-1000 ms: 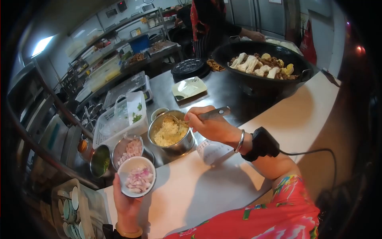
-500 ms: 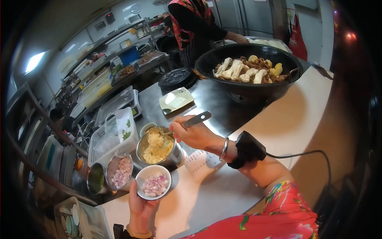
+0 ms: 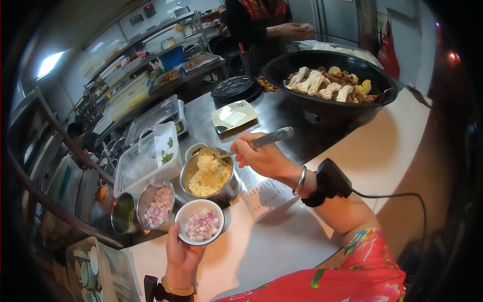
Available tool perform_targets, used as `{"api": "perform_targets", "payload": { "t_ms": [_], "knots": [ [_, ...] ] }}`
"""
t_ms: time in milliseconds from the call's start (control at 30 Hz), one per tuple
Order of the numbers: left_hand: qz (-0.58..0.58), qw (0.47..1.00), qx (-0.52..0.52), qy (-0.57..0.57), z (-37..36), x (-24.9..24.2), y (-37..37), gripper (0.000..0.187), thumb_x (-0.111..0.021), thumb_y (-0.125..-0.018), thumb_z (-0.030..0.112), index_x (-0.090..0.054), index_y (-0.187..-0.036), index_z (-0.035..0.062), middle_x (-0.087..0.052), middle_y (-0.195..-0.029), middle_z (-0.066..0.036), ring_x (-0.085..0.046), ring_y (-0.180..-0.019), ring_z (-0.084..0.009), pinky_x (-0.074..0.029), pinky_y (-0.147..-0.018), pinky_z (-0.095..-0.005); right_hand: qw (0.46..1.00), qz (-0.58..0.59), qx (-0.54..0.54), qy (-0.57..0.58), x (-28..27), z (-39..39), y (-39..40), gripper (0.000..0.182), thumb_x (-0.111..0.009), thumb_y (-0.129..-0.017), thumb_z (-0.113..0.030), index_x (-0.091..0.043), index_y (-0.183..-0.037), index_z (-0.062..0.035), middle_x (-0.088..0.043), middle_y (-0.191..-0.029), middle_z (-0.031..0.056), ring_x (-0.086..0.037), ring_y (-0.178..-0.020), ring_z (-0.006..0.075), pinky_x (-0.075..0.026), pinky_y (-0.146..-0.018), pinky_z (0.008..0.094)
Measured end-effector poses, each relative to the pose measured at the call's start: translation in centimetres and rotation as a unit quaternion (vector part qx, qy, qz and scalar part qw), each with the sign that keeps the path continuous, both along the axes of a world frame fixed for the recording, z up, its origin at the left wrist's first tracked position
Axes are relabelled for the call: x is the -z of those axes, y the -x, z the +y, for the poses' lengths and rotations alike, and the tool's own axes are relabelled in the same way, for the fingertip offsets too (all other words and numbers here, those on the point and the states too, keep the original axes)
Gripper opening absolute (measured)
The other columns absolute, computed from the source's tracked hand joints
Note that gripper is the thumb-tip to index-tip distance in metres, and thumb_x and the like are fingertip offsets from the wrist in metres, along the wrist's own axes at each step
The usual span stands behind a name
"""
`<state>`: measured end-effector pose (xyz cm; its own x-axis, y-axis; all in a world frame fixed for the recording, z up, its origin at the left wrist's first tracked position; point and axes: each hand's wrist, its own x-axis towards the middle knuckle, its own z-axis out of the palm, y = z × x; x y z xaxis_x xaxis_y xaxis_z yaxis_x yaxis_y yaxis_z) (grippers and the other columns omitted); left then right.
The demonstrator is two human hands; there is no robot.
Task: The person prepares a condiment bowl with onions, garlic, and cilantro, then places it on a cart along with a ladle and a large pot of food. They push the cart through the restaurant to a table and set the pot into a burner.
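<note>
In my left hand (image 3: 182, 253) is a small white bowl (image 3: 221, 234) with chopped pinkish-purple onion (image 3: 202, 226) inside. My right hand (image 3: 262, 157) grips the handle of a metal spoon (image 3: 271, 137), its head heaped with a pale yellow minced food that looks like garlic. The spoon's head is over a steel pot (image 3: 232, 191) holding more of this yellow mince (image 3: 207, 183). The bowl is just in front of the pot. Left of it stand a metal container of chopped onion (image 3: 158, 209) and another with something green (image 3: 123, 213).
A large black wok (image 3: 322, 108) with meat, potato pieces and dough strips stands at the back right. Behind it a co-worker's hands (image 3: 297, 30) hold something pale. A square dish (image 3: 234, 117), a white basket (image 3: 146, 166) and a bin of cups (image 3: 88, 272) are around the counter.
My right hand and the spoon have risen slightly relative to the pot, lifting a heap of yellow mince. The co-worker's hand has come up from the tray behind the wok. The view has shifted slightly.
</note>
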<state>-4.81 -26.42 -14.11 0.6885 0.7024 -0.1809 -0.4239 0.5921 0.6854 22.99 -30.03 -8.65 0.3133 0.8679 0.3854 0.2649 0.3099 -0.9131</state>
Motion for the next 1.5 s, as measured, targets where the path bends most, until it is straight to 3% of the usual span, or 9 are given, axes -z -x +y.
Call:
{"api": "perform_targets", "payload": {
  "t_ms": [600,767,867,1033,1200,1267,1300,1400,1500],
  "knots": [
    [-0.004,1.000,0.013,-0.002,0.1,0.5,0.2,0.053,-0.037,-0.091,0.035,-0.032,-0.133,0.0016,-0.041,-0.133,-0.019,-0.043,-0.120,-0.0353,-0.037,-0.099,-0.0491,1.000,-0.015,-0.019,0.000,0.1,0.0,0.1,0.027,-0.042,-0.088,-0.014,-0.059,-0.084,0.0056,-0.060,-0.068,0.0100,-0.059,-0.059,0.0131,-0.047,-0.056,0.0243],
    [-0.025,0.999,0.010,0.037,0.8,1.3,0.1,0.053,-0.035,-0.092,0.035,-0.033,-0.133,0.0024,-0.039,-0.134,-0.020,-0.040,-0.122,-0.0360,-0.036,-0.099,-0.0532,0.998,-0.003,-0.003,-0.061,0.4,-0.1,-0.1,0.022,-0.042,-0.085,-0.011,-0.058,-0.080,0.0034,-0.058,-0.065,0.0091,-0.058,-0.056,0.0136,-0.046,-0.053,0.0256],
    [-0.026,0.998,-0.029,0.045,1.3,2.2,0.3,0.051,-0.035,-0.092,0.032,-0.034,-0.131,0.0000,-0.042,-0.131,-0.019,-0.044,-0.119,-0.0339,-0.038,-0.099,-0.0490,1.000,-0.016,0.017,-0.010,0.1,-0.1,-0.1,0.025,-0.042,-0.090,-0.016,-0.060,-0.084,0.0007,-0.060,-0.071,0.0073,-0.059,-0.062,0.0119,-0.048,-0.055,0.0232],
    [-0.032,0.999,-0.036,0.024,1.5,1.4,0.5,0.048,-0.033,-0.094,0.033,-0.035,-0.130,0.0000,-0.046,-0.128,-0.019,-0.048,-0.116,-0.0320,-0.042,-0.097,-0.0469,0.998,-0.023,0.022,-0.052,-1.4,-0.8,1.1,0.024,-0.047,-0.090,-0.015,-0.064,-0.089,0.0024,-0.063,-0.070,0.0069,-0.060,-0.059,0.0095,-0.049,-0.056,0.0199],
    [-0.033,0.997,-0.059,0.028,1.1,1.0,0.6,0.049,-0.031,-0.096,0.037,-0.035,-0.130,0.0023,-0.046,-0.127,-0.018,-0.049,-0.115,-0.0312,-0.045,-0.094,-0.0455,0.987,-0.127,-0.012,-0.101,-2.9,-3.3,5.1,0.023,-0.044,-0.090,-0.011,-0.062,-0.087,0.0034,-0.061,-0.071,0.0071,-0.059,-0.059,0.0139,-0.047,-0.054,0.0220],
    [-0.055,0.998,-0.003,-0.013,1.7,1.5,0.9,0.050,-0.029,-0.096,0.041,-0.037,-0.129,0.0038,-0.051,-0.122,-0.014,-0.054,-0.110,-0.0247,-0.051,-0.085,-0.0399,0.915,-0.356,-0.084,-0.172,-3.1,-3.9,6.3,0.015,-0.046,-0.084,-0.003,-0.060,-0.085,0.0028,-0.057,-0.068,0.0090,-0.057,-0.055,0.0185,-0.046,-0.051,0.0256],
    [-0.057,0.998,-0.009,-0.008,1.6,1.5,0.9,0.050,-0.029,-0.096,0.041,-0.037,-0.129,0.0038,-0.051,-0.122,-0.014,-0.054,-0.110,-0.0247,-0.051,-0.085,-0.0399,0.866,-0.440,-0.122,-0.204,-3.3,-4.1,6.7,0.014,-0.051,-0.073,0.003,-0.059,-0.084,0.0016,-0.053,-0.067,0.0105,-0.054,-0.053,0.0233,-0.043,-0.048,0.0291],
    [-0.046,0.997,-0.037,0.042,1.4,0.7,0.6,0.050,-0.026,-0.096,0.042,-0.039,-0.128,0.0054,-0.054,-0.119,-0.013,-0.058,-0.103,-0.0231,-0.053,-0.080,-0.0368,0.824,-0.512,-0.138,-0.200,-3.7,-5.5,9.0,0.027,-0.055,-0.062,0.005,-0.059,-0.089,0.0002,-0.053,-0.066,0.0100,-0.054,-0.053,0.0260,-0.042,-0.047,0.0304],
    [-0.034,0.998,-0.045,0.036,1.5,1.3,0.6,0.048,-0.028,-0.095,0.041,-0.041,-0.125,0.0055,-0.056,-0.114,-0.012,-0.060,-0.099,-0.0233,-0.053,-0.079,-0.0369,0.827,-0.503,-0.072,-0.241,-3.5,-5.0,8.2,0.023,-0.056,-0.066,0.003,-0.059,-0.089,0.0002,-0.054,-0.067,0.0114,-0.055,-0.054,0.0258,-0.043,-0.047,0.0290]
  ]
}}
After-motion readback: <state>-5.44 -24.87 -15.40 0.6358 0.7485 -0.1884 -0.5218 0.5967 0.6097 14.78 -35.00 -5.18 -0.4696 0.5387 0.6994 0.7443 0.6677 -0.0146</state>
